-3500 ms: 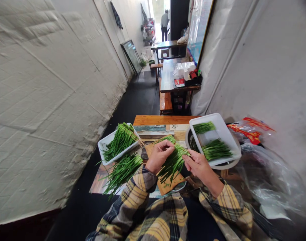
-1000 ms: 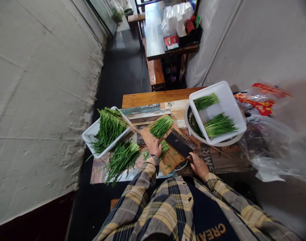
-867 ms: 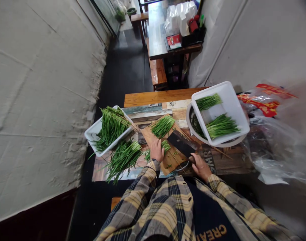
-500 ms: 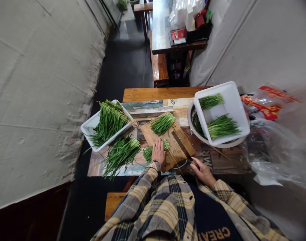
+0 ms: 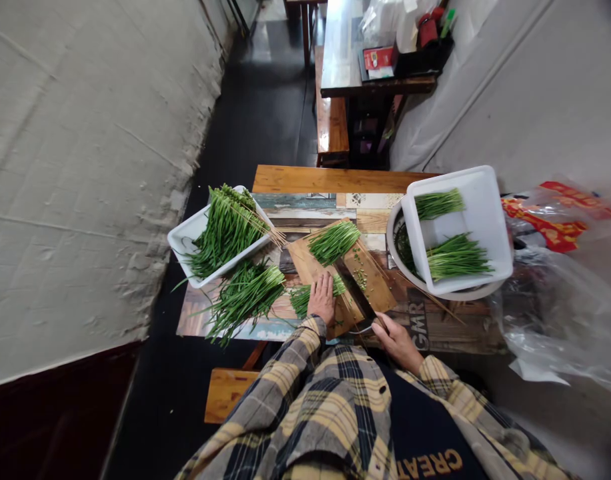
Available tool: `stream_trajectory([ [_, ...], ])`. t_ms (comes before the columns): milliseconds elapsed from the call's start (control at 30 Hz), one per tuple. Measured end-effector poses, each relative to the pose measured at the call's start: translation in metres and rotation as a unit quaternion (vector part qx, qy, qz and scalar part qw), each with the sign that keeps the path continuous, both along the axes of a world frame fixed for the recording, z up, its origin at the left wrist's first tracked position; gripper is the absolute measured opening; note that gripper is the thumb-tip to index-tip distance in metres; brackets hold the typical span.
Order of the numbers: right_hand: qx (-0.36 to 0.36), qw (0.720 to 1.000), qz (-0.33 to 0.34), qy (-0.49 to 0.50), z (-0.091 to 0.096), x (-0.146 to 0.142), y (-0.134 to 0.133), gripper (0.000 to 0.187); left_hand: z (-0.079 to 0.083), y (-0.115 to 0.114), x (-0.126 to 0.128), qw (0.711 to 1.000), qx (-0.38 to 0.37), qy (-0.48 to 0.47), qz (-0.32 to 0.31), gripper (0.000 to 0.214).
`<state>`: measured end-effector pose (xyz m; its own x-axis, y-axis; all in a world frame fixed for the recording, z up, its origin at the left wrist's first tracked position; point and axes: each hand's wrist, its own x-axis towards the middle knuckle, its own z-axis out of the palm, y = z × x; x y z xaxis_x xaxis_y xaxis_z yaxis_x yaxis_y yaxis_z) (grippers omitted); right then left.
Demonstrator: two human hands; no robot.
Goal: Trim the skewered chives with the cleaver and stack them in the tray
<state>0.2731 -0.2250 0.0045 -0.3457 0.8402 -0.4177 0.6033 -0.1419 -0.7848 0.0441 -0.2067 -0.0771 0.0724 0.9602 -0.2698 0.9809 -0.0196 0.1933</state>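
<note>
A bunch of green garlic chives (image 5: 300, 300) lies on the near left part of the wooden cutting board (image 5: 304, 257). My left hand (image 5: 322, 299) holds it down, fingers laid over the stalks. Wrapped round the handle of a long kitchen knife (image 5: 356, 291) is my right hand (image 5: 398, 342). The blade slants across the board, close to the pale cut ends beside my left fingers. Farther up the board rests a second chive bunch (image 5: 334, 242). Small chopped bits (image 5: 360, 277) are scattered right of the blade.
A white tub (image 5: 188, 257) of chives with thin skewers stands at left, a loose chive pile (image 5: 245, 300) before it. At right, another white tub (image 5: 485, 220) with two bunches sits over a round basin (image 5: 395, 233). Plastic bags (image 5: 550, 293) lie beyond it.
The knife has moved left over the board, up to the bunch under my left hand. More chopped bits lie to its right. The whole view has shifted slightly.
</note>
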Motion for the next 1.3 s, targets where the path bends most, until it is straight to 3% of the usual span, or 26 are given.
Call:
stream_trajectory([
  [300,-0.015,0.999,-0.036,0.021,0.002,-0.005,-0.001,0.044,0.000,0.000,0.000,1.000,-0.009,-0.006,0.004,0.065],
  [467,-0.009,1.000,-0.024,0.011,0.000,-0.006,0.001,0.042,0.001,0.000,0.000,1.000,-0.011,-0.013,0.005,0.065],
  [900,-0.071,0.997,0.014,0.038,-0.003,-0.009,0.006,0.031,-0.003,0.000,0.001,1.000,-0.009,-0.006,0.002,0.064],
  [1133,-0.018,0.999,0.027,0.014,-0.023,-0.025,0.003,0.030,-0.007,0.000,0.000,1.000,-0.003,-0.007,0.003,0.064],
  [1300,0.017,0.998,0.058,-0.027,-0.027,-0.034,0.001,0.037,-0.009,0.001,-0.001,1.000,-0.002,0.000,0.002,0.067],
])
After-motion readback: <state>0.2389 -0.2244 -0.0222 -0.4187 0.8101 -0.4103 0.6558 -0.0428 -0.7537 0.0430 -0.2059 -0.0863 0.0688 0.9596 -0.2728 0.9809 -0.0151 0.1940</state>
